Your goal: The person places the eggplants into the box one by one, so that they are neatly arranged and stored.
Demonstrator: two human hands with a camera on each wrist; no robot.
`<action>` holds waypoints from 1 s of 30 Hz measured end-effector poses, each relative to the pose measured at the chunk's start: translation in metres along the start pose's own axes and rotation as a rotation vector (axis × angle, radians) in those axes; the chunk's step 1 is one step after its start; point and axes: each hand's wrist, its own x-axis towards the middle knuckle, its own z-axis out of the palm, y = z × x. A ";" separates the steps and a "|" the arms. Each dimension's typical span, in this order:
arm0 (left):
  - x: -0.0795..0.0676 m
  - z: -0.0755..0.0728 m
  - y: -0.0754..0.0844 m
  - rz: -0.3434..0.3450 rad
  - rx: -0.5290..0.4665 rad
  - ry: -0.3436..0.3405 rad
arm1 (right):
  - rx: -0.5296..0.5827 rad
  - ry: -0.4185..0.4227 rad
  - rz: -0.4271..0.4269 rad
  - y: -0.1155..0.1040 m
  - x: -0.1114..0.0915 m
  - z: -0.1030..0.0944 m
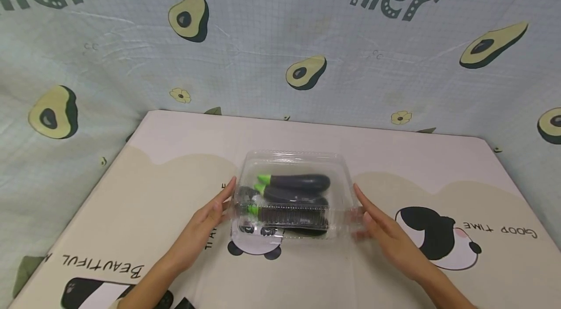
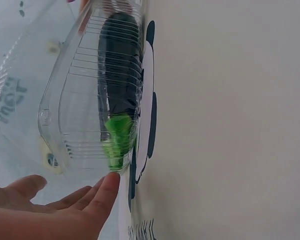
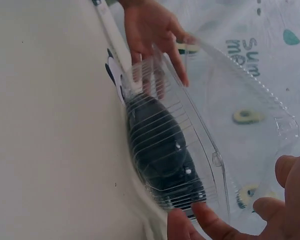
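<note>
A clear plastic clamshell box (image 1: 289, 163) rests on the table with its hinged lid (image 3: 240, 95) tilted up at the far side. Inside lie several dark eggplants (image 1: 302, 182) with bright green stems, seen through the ribbed front wall. My left hand (image 1: 201, 226) is at the box's left side, its fingers extended; in the left wrist view a fingertip (image 2: 110, 180) meets the lower corner by a green stem. On the opposite side my right hand (image 1: 390, 236) has its fingers against the right wall, thumb apart, without curling round it.
The tablecloth (image 1: 144, 211) carries printed cartoon animals and lettering. A small black object (image 1: 185, 303) lies at the near edge, beside the left forearm. Behind the table hangs a pale curtain (image 1: 245, 46) with avocado prints.
</note>
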 end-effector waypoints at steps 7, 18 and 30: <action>-0.003 0.000 -0.004 -0.015 0.002 0.009 | 0.118 -0.079 0.015 0.004 -0.003 0.001; -0.005 -0.011 -0.005 -0.035 -0.068 -0.159 | 0.351 -0.213 0.037 0.008 -0.004 -0.001; -0.005 -0.013 -0.012 -0.007 -0.341 -0.333 | 0.501 -0.236 0.018 0.006 -0.004 0.005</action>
